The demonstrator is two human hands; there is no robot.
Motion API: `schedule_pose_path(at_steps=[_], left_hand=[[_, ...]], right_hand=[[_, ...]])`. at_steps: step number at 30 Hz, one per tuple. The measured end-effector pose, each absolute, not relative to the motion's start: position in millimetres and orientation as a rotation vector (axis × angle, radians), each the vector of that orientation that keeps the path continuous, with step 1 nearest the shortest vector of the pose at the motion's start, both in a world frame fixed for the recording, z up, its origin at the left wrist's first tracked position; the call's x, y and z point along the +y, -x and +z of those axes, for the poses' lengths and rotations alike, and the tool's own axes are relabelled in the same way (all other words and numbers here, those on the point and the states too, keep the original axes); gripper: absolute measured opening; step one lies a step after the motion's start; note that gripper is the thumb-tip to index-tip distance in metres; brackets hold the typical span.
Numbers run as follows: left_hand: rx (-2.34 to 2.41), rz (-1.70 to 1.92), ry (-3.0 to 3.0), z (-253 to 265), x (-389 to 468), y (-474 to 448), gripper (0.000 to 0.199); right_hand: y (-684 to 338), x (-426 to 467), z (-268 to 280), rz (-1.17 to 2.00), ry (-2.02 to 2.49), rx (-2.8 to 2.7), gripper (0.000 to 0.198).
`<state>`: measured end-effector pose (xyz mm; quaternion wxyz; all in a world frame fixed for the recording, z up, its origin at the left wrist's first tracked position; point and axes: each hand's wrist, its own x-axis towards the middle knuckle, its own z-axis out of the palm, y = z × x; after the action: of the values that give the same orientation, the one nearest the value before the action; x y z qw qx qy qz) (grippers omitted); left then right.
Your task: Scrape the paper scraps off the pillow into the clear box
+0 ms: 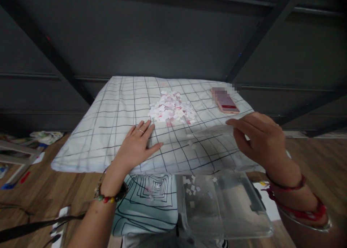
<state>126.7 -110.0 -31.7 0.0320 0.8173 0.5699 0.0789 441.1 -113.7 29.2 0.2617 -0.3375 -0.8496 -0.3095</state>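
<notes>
My left hand (138,143) lies flat on the checked cloth (114,107), fingers spread, just in front of a heap of small white and pink paper scraps (172,107). Nothing is held in it. On the right, my right hand (258,138) is closed in a pinch on a thin clear plastic sheet (214,132); whether it is a bag I cannot tell. A few scraps show by the sheet. Below it, a clear plastic box (238,204) holds several paper scraps on its left side.
A pink-cased phone (226,101) lies at the cloth's right rear. A teal patterned cushion or fabric (149,204) is left of the box. Dark panels (162,35) rise behind the table. A white power strip (61,222) and cables are on the wooden floor.
</notes>
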Motion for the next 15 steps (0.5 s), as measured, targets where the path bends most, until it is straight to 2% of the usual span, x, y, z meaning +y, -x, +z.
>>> schedule_pose_path(at_steps=[15], left_hand=[[1.743,0.341,-2.539,-34,-109,-125,0.073]], right_hand=[[-451,-130,39,-0.797,0.831,-2.373,0.022]])
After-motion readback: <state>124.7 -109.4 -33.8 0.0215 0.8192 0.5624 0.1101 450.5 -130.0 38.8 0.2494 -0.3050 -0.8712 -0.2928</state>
